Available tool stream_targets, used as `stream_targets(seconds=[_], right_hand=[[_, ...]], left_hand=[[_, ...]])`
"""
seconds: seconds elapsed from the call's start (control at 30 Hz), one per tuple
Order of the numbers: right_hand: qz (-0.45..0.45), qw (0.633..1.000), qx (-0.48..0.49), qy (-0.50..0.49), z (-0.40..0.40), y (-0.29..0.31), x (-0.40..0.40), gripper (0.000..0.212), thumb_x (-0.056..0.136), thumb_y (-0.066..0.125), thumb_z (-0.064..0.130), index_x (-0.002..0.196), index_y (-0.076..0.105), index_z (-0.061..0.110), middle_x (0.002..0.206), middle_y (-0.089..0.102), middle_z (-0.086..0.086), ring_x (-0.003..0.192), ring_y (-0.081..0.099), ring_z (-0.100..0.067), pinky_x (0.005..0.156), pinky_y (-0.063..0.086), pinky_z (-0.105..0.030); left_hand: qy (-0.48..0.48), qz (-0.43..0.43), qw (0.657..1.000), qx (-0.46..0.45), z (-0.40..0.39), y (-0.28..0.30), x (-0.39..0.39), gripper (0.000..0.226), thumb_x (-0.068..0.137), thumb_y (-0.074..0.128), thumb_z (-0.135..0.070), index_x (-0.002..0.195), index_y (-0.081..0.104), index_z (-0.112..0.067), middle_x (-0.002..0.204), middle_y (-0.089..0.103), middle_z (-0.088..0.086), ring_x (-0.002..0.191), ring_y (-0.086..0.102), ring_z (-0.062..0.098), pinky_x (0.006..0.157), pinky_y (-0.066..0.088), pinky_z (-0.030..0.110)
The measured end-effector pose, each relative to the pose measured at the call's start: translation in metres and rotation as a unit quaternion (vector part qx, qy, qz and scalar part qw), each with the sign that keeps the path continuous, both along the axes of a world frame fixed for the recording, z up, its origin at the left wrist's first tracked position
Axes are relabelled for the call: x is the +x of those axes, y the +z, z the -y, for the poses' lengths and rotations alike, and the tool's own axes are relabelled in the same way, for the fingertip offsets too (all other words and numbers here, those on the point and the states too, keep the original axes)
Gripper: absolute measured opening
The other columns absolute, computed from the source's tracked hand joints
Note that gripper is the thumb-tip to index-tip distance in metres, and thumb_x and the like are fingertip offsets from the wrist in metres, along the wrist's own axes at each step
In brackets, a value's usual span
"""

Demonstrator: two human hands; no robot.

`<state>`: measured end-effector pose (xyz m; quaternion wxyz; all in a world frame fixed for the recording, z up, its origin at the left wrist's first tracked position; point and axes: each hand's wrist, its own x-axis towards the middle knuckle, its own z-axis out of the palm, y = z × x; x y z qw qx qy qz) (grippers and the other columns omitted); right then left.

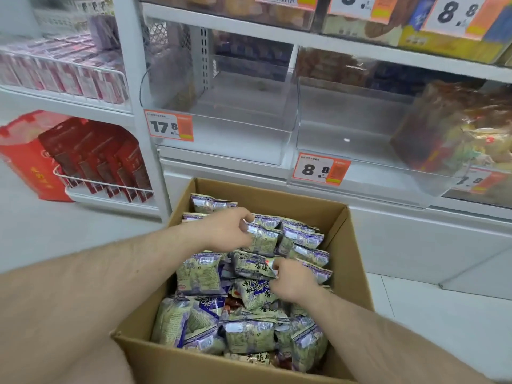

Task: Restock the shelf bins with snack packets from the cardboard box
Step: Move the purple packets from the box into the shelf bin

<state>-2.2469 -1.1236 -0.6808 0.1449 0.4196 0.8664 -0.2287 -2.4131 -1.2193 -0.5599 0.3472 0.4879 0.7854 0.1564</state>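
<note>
Left hand (227, 231): down in the cardboard box (357, 245), thumb and fingers pinching the top edge of a packet (261, 238) in the far rows. Right hand (293, 281): lower in the pile, fingers curled on the corner of another packet (253, 263) lying flat.

Box stands on the floor just in front of the shelf, nearly full of green-and-purple snack packets (199, 275).

Step in hand, as I judge it: gather packets for the clear bin (221, 134) above, the one with the 17.8 tag (169, 126); it looks empty, as does most of its neighbour (346, 139).

To do it well: take each packet by the sealed edge rather than the puffed middle, lift straight up so the neighbours stay put, stack faces forward.

Unclear: packet print too blurred to read. Right fingertips hidden behind the hand. Deeper layers of the box unseen. Which bin these belong to cannot be told.
</note>
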Motion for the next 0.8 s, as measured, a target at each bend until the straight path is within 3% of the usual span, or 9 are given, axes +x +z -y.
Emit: stream_targets(seconds=[0.1,0.23,0.33,0.43,0.5,0.6,0.67,0.73,0.8], right_hand=[[0.021,0.999,0.015,0.021,-0.005,-0.029,-0.018,0.051,0.083,0.063,0.021,0.129,0.042,0.014,0.122,0.057,-0.01,0.102,0.061,-0.028,0.078,0.053,-0.039],[0.017,0.996,0.072,0.056,-0.011,-0.04,-0.028,0.034,0.089,0.059,0.013,0.121,0.049,0.015,0.103,0.063,-0.006,0.091,0.065,-0.028,0.072,0.056,-0.038],[-0.008,0.995,0.078,0.064,-0.02,-0.016,-0.024,0.041,0.087,0.055,0.009,0.127,0.054,0.016,0.098,0.066,-0.004,0.086,0.065,-0.026,0.067,0.056,-0.035],[-0.042,0.994,0.089,0.056,-0.018,0.028,-0.01,0.042,0.09,0.055,0.014,0.131,0.055,0.018,0.111,0.069,-0.007,0.092,0.065,-0.026,0.072,0.055,-0.034],[-0.096,0.99,0.094,0.034,-0.01,0.057,0.0,0.043,0.091,0.058,0.017,0.134,0.054,0.018,0.119,0.067,-0.007,0.097,0.064,-0.025,0.077,0.051,-0.032],[-0.21,0.972,0.103,0.032,0.011,0.082,0.006,0.045,0.087,0.065,0.014,0.132,0.056,0.019,0.127,0.062,0.001,0.113,0.058,-0.019,0.09,0.042,-0.025],[-0.255,0.962,0.083,0.043,0.025,0.087,0.006,0.046,0.083,0.066,0.011,0.128,0.058,0.02,0.12,0.062,0.004,0.108,0.058,-0.015,0.086,0.041,-0.021],[-0.253,0.967,0.015,0.032,0.033,0.086,0.002,0.049,0.081,0.064,0.008,0.127,0.055,0.022,0.107,0.06,0.007,0.095,0.057,-0.013,0.077,0.044,-0.021],[-0.204,0.976,-0.065,-0.042,0.028,0.073,-0.003,0.048,0.082,0.059,0.006,0.125,0.051,0.023,0.097,0.061,0.005,0.082,0.059,-0.012,0.061,0.046,-0.02]], left_hand=[[0.05,0.069,0.996,0.0,-0.01,-0.012,-0.005,0.05,0.09,0.065,-0.018,0.136,0.048,-0.023,0.115,0.061,-0.008,0.105,0.065,0.02,0.09,0.055,0.041],[0.093,0.116,0.989,-0.018,-0.018,-0.024,-0.015,0.049,0.091,0.065,-0.017,0.137,0.047,-0.019,0.103,0.062,-0.006,0.093,0.066,0.021,0.079,0.055,0.036],[0.141,0.148,0.977,-0.068,-0.008,-0.029,-0.025,0.025,0.095,0.059,-0.019,0.117,0.049,-0.021,0.09,0.058,0.004,0.077,0.055,0.02,0.066,0.048,0.03],[0.182,0.199,0.952,-0.143,0.004,-0.026,-0.028,0.03,0.099,0.056,-0.036,0.119,0.05,-0.015,0.109,0.061,0.012,0.09,0.065,0.027,0.075,0.059,0.035],[0.22,0.267,0.925,-0.158,0.007,-0.022,-0.023,0.039,0.098,0.054,-0.049,0.102,0.055,-0.01,0.122,0.058,0.021,0.099,0.065,0.036,0.088,0.058,0.045],[0.275,0.396,0.867,-0.127,0.006,-0.026,-0.013,0.054,0.089,0.061,-0.058,0.102,0.053,-0.006,0.118,0.062,0.023,0.102,0.067,0.039,0.088,0.057,0.05],[0.278,0.445,0.849,-0.068,0.004,-0.033,-0.01,0.043,0.09,0.066,-0.046,0.111,0.064,-0.008,0.104,0.073,0.014,0.086,0.072,0.026,0.079,0.06,0.04],[0.302,0.434,0.849,-0.014,0.003,-0.037,-0.013,0.033,0.086,0.073,-0.03,0.109,0.069,-0.007,0.092,0.074,0.008,0.065,0.065,0.017,0.067,0.054,0.028],[0.324,0.36,0.874,0.021,0.006,-0.042,-0.022,0.034,0.08,0.079,-0.021,0.108,0.065,-0.006,0.089,0.067,0.01,0.054,0.048,0.015,0.055,0.042,0.026]])
